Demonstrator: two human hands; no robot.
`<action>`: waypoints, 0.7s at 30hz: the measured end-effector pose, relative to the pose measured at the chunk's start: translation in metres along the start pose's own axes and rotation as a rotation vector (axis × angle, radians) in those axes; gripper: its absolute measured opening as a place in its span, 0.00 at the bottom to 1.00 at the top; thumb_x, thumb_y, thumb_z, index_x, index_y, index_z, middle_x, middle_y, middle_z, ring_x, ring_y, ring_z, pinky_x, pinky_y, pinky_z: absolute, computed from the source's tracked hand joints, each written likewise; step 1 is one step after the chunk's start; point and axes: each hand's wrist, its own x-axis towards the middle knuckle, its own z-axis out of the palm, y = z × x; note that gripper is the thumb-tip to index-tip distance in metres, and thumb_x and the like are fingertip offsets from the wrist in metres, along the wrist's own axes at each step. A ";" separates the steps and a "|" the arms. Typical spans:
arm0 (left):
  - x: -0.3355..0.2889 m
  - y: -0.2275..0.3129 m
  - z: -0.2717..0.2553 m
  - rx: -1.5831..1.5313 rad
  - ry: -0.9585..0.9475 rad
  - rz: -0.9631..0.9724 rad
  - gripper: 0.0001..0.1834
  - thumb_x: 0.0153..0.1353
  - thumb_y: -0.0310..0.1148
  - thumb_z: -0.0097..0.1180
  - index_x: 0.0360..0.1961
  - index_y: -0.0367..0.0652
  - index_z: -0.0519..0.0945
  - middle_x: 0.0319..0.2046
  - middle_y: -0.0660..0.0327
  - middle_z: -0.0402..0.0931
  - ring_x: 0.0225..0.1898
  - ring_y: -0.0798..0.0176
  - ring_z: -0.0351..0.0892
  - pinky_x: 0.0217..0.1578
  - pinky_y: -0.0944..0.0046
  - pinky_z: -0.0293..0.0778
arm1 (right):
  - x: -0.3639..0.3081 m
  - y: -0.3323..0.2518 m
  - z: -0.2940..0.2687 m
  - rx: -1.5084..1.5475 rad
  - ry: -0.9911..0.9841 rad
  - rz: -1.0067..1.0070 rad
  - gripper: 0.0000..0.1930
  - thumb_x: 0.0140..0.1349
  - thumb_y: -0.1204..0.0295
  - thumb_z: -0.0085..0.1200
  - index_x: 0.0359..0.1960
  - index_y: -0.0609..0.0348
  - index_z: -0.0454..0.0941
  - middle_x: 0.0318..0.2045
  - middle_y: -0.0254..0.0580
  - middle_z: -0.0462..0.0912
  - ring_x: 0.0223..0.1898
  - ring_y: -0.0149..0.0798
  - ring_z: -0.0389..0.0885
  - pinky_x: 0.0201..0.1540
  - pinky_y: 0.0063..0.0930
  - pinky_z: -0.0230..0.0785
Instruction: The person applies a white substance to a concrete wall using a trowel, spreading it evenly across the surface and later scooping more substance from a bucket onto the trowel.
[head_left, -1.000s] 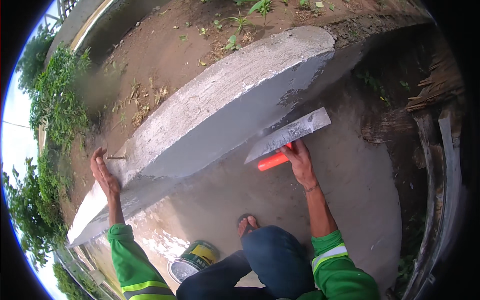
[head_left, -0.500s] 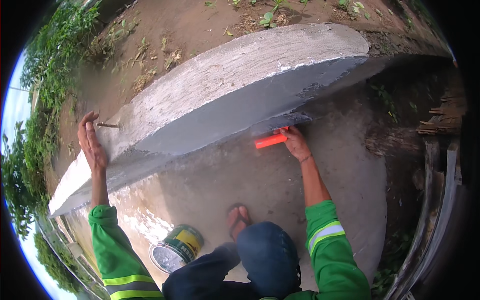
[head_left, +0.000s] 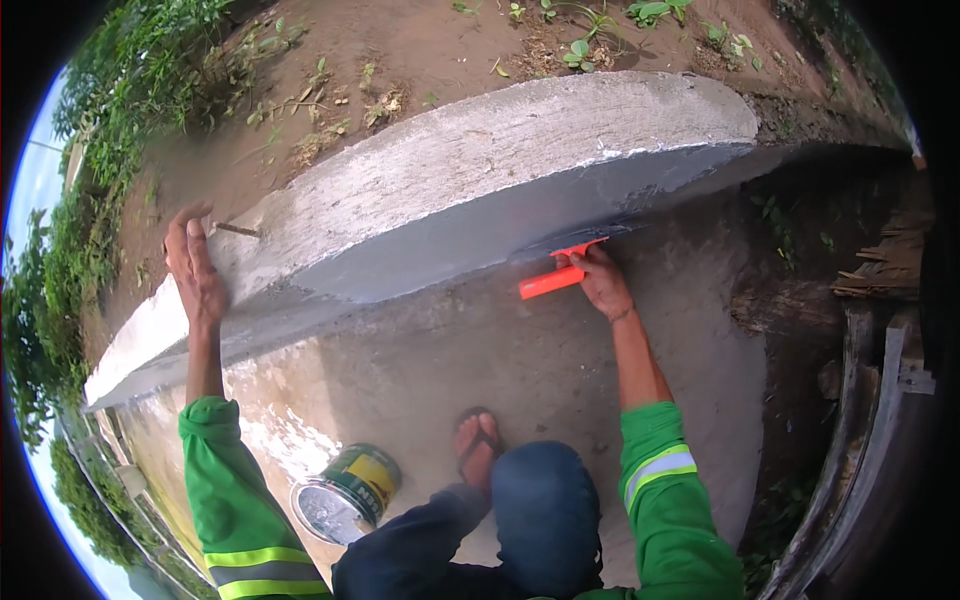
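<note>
My right hand [head_left: 606, 283] is wrapped round the orange handle of a trowel [head_left: 548, 286], whose blade lies against the lower part of the wall's grey side face. Smooth grey coating covers most of that face on the low concrete wall [head_left: 450, 175]; darker, rougher patches show near the trowel and towards the right end. Over at the left, my left hand [head_left: 197, 272] leans on the wall's edge with its fingers stretched out and nothing in it. A short rusty metal rod [head_left: 238, 230] sticks out of the wall beside its fingers.
A green and yellow bucket [head_left: 362, 482] holding greyish-white material stands by my left leg on the concrete floor [head_left: 420, 370]. White splashes [head_left: 290, 440] mark the floor there. Weathered timber [head_left: 870, 420] lines the right side. Soil and plants [head_left: 400, 60] lie beyond the wall.
The trowel has tilted, so its orange mount above the blade now shows. My left hand stays at the wall's edge. The whole view has shifted slightly.
</note>
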 end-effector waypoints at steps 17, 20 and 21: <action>-0.002 0.003 -0.004 0.165 0.034 -0.047 0.24 0.72 0.50 0.36 0.52 0.46 0.76 0.49 0.54 0.75 0.54 0.51 0.68 0.57 0.52 0.58 | -0.070 -0.240 0.198 -0.096 -0.056 -0.157 0.16 0.65 0.74 0.50 0.53 0.66 0.70 0.44 0.46 0.80 0.46 0.40 0.79 0.52 0.36 0.70; -0.003 0.002 -0.002 0.159 0.045 -0.043 0.24 0.71 0.51 0.36 0.52 0.46 0.76 0.50 0.52 0.75 0.55 0.50 0.68 0.58 0.52 0.58 | -0.085 -0.231 0.186 -0.037 -0.105 -0.228 0.18 0.64 0.78 0.48 0.56 0.63 0.69 0.51 0.44 0.77 0.53 0.41 0.76 0.57 0.38 0.67; -0.003 0.002 -0.002 0.157 0.044 -0.047 0.24 0.71 0.51 0.36 0.52 0.46 0.76 0.50 0.52 0.75 0.55 0.50 0.68 0.58 0.52 0.58 | -0.096 -0.223 0.184 0.003 -0.097 -0.284 0.20 0.63 0.80 0.47 0.58 0.62 0.69 0.53 0.44 0.76 0.56 0.41 0.74 0.59 0.39 0.65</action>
